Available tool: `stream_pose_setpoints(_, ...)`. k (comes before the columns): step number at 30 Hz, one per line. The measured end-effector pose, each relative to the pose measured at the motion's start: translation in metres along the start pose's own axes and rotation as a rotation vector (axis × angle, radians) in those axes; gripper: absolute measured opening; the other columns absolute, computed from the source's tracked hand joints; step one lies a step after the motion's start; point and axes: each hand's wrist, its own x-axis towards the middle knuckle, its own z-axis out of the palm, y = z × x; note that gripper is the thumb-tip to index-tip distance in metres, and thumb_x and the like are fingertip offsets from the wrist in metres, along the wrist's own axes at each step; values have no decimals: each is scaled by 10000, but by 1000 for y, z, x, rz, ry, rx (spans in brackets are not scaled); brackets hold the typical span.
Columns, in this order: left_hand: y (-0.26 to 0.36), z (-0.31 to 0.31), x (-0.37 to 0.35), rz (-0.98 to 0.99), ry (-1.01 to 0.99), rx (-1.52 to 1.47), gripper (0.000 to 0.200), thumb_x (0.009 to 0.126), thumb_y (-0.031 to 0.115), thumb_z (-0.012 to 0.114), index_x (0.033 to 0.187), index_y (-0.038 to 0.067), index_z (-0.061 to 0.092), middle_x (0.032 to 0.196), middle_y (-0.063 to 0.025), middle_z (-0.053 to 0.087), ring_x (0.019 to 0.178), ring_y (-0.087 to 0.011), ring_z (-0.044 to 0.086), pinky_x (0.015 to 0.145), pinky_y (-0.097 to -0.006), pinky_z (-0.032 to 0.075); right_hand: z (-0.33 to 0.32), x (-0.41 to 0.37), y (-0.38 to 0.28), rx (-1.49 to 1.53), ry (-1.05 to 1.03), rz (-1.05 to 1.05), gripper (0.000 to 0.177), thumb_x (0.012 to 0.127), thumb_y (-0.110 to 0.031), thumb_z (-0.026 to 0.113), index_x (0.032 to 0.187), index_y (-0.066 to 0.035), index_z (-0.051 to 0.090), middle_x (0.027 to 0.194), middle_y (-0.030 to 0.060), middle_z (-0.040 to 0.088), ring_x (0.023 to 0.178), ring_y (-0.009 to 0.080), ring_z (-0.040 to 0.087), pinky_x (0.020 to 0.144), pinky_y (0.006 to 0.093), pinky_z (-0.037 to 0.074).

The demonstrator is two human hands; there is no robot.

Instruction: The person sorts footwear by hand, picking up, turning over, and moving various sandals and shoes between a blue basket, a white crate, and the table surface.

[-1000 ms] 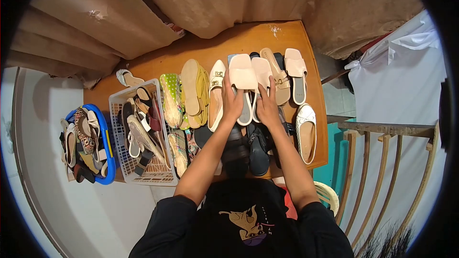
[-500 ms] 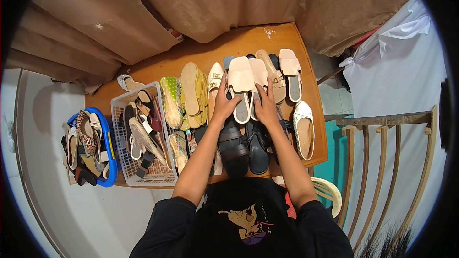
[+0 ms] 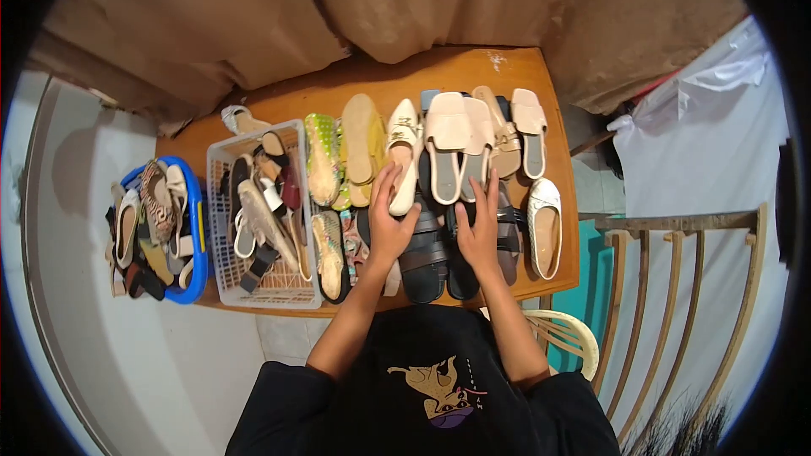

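Two pale pink slides [image 3: 445,131] lie side by side, overlapping a little, near the middle of the table. My left hand [image 3: 392,224] is spread at the heel end of a pointed cream shoe [image 3: 402,152], with dark strapped sandals [image 3: 424,266] beside its thumb. My right hand [image 3: 479,228] has its fingers apart just below the heels of the pink slides, over the dark sandals. Whether its fingertips touch a slide I cannot tell. Neither hand holds anything.
Left on the wooden table [image 3: 372,74] are yellow flats [image 3: 361,139], green dotted shoes [image 3: 322,156] and a white basket [image 3: 312,287] of shoes. A blue basket [image 3: 200,241] stands farther left. A white flat [image 3: 545,228] lies right, near a wooden rack [image 3: 676,222].
Both hands have drawn back from the pink slides toward my body, the left now by the pointed cream shoe. The view has shifted slightly.
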Motion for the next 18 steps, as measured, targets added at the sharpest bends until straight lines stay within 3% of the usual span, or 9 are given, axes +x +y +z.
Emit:
stream_pose_setpoints(2, 14, -26, -25, -6, 48, 83, 663, 830, -103, 660, 1465, 20, 515, 1571, -133, 415, 1446, -281, 452, 1188, -410, 380, -1, -26, -21, 35, -55, -27, 502, 1022, -168, 577, 1486, 0, 488, 1700, 258, 166, 1547, 461, 238, 1232, 501, 255)
stream_pose_setpoints(3, 11, -41, -37, -2, 96, 163, 610, 810, -42, 696, 1404, 22, 571, 1511, -186, 478, 1397, -337, 494, 1135, -428, 427, 0, -39, -30, 55, -115, 10, 505, 1002, -135, 586, 1475, 15, 490, 1692, 271, 173, 1552, 460, 226, 1238, 494, 247)
stream_pose_setpoints(4, 12, -54, -48, 58, 135, 169, 562, 806, -45, 681, 1359, 25, 607, 1472, -186, 499, 1368, -348, 511, 1121, -423, 434, 5, -51, -37, 75, -174, 47, 510, 983, -102, 595, 1465, 30, 493, 1684, 284, 180, 1556, 460, 213, 1245, 487, 239)
stream_pose_setpoints(7, 22, -96, -80, 44, 211, 305, 518, 789, -40, 669, 1302, 27, 654, 1435, -185, 513, 1328, -347, 530, 1104, -424, 436, 23, -85, -52, 130, -294, 56, 511, 978, -97, 593, 1464, 28, 495, 1685, 279, 183, 1555, 457, 219, 1246, 475, 240)
stream_pose_setpoints(8, 16, -114, -93, 41, 191, 427, 518, 796, -76, 664, 1306, -2, 617, 1476, -155, 460, 1346, -301, 529, 1152, -395, 420, 31, -94, -54, 167, -329, 48, 519, 973, -102, 598, 1463, 31, 493, 1686, 273, 187, 1551, 457, 233, 1240, 466, 255)
stream_pose_setpoints(10, 2, -138, -110, 25, 339, 353, 451, 795, -48, 650, 1241, 17, 671, 1411, -178, 516, 1290, -331, 548, 1097, -413, 442, 44, -104, -67, 222, -402, 68, 496, 1019, -199, 587, 1460, 15, 509, 1705, 237, 171, 1564, 431, 217, 1246, 472, 236)
stream_pose_setpoints(14, -13, -193, -136, -34, 430, 365, 424, 797, -49, 649, 1216, 14, 674, 1393, -172, 522, 1266, -322, 556, 1088, -409, 451, 72, -105, -100, 346, -464, 127, 484, 1017, -199, 595, 1446, 13, 527, 1709, 215, 183, 1568, 400, 229, 1237, 465, 257)
stream_pose_setpoints(15, -17, -208, -142, -45, 441, 388, 433, 797, -50, 651, 1225, 15, 669, 1386, -167, 525, 1267, -320, 556, 1086, -409, 454, 84, -103, -106, 309, -422, 34, 481, 1012, -192, 597, 1443, 12, 535, 1708, 202, 202, 1565, 391, 245, 1233, 455, 268)
stream_pose_setpoints(18, -31, -254, -155, -81, 441, 441, 463, 798, -69, 648, 1252, 22, 654, 1396, -151, 512, 1285, -310, 552, 1086, -412, 462, 108, -96, -133, 279, -425, 27, 486, 1005, -176, 600, 1452, 3, 534, 1703, 192, 226, 1559, 391, 260, 1228, 449, 279)
